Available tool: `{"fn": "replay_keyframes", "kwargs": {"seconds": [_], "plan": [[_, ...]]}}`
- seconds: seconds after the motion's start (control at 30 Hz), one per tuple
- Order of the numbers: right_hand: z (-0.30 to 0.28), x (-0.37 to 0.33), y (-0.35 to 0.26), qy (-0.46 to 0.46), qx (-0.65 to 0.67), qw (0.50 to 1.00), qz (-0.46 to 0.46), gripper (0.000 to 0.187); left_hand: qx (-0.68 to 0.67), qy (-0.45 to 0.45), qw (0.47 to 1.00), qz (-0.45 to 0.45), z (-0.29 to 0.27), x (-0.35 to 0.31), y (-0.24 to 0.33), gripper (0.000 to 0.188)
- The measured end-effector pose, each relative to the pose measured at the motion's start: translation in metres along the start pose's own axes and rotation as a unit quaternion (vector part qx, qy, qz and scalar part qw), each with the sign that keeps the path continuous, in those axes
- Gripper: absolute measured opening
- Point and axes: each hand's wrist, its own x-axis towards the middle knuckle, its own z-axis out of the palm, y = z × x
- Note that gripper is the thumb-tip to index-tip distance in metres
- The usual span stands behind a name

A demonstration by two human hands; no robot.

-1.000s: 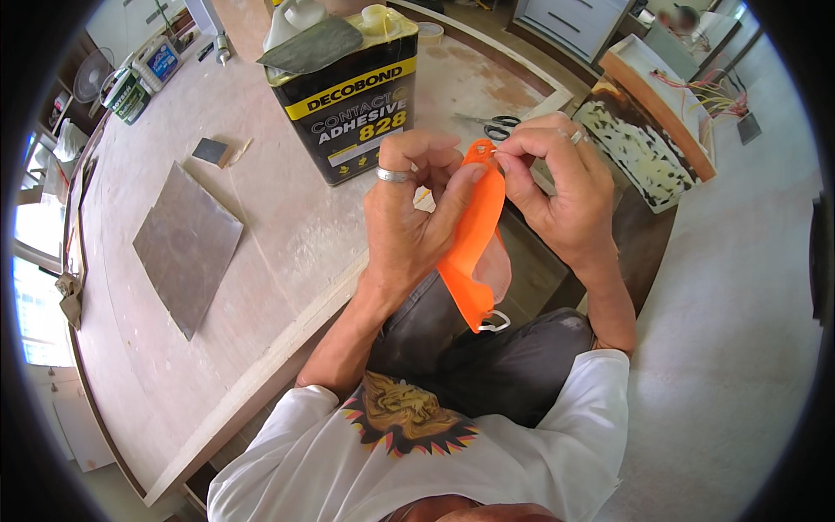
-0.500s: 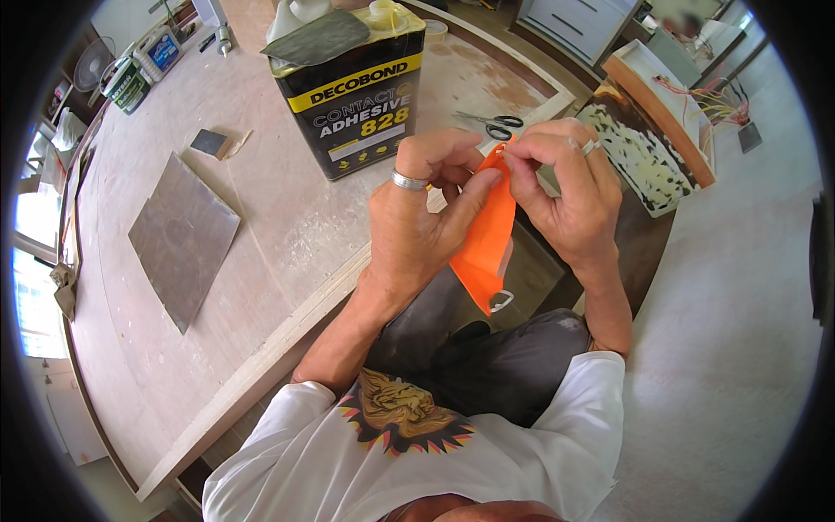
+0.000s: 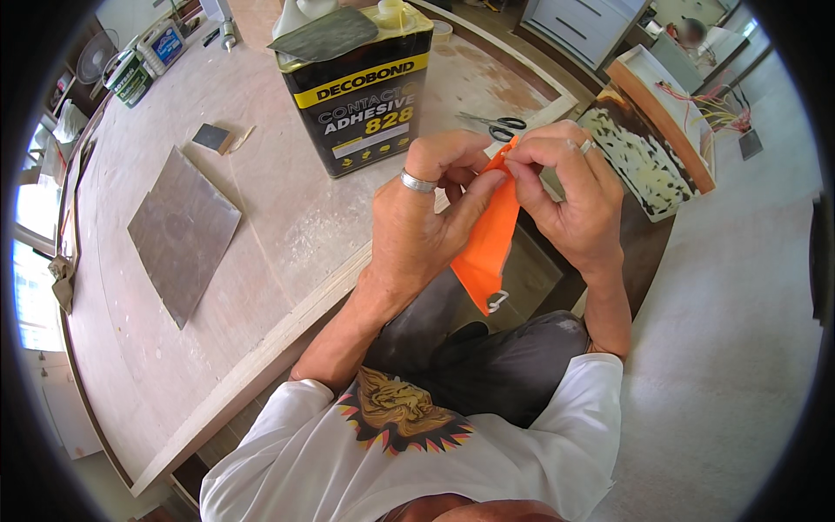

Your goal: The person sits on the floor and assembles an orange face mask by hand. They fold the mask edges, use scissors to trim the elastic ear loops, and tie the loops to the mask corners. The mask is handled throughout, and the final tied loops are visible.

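Observation:
An orange face mask [image 3: 484, 252], folded narrow, hangs slantwise between my hands above my lap. A thin white loop [image 3: 497, 302] dangles from its lower end. My left hand [image 3: 419, 209] pinches the upper part of the mask between thumb and fingers. At the top tip my right hand [image 3: 572, 200] pinches a small white bit, likely the mask's other loop, mostly covered by the fingertips. Just beyond the fingertips, a pair of scissors [image 3: 503, 130] with black handles lies on the table near its edge.
A tall black and yellow adhesive can [image 3: 365, 113] stands on the table [image 3: 296, 261], a grey sheet [image 3: 326, 36] on top. Left lie a grey diamond-shaped sheet [image 3: 184, 235] and a small dark block [image 3: 212, 138]. On the right are an orange-edged drawer [image 3: 665, 126] and loose wires [image 3: 718, 111].
The lower white loop has twisted and the mask has turned slightly. Both hands keep their pinches, with only a tiny shift. The view has moved a little.

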Motion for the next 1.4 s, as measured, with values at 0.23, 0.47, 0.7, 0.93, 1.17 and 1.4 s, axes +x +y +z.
{"fn": "replay_keyframes", "kwargs": {"seconds": [0.23, 0.47, 0.7, 0.93, 1.17, 1.4], "plan": [[-0.012, -0.006, 0.003, -0.054, 0.226, 0.954, 0.189, 0.008, -0.015, -0.061, 0.997, -0.043, -0.011, 0.004, 0.005, 0.04], [-0.018, -0.008, 0.011, -0.157, 0.318, 0.878, 0.323, 0.013, -0.018, -0.079, 0.996, -0.047, -0.018, 0.004, -0.005, 0.032], [-0.016, -0.007, 0.013, -0.177, 0.323, 0.866, 0.339, 0.013, 0.013, -0.114, 0.992, -0.048, -0.022, 0.008, -0.006, 0.029], [-0.016, -0.01, 0.016, -0.219, 0.308, 0.876, 0.299, 0.011, 0.036, -0.162, 0.983, -0.073, -0.026, 0.009, -0.004, 0.031], [-0.017, -0.008, 0.016, -0.235, 0.325, 0.865, 0.301, 0.012, 0.039, -0.173, 0.981, -0.078, -0.026, 0.01, -0.005, 0.031], [-0.017, -0.011, 0.02, -0.247, 0.329, 0.87, 0.274, 0.012, 0.037, -0.174, 0.98, -0.087, -0.025, 0.011, -0.002, 0.029]]}}
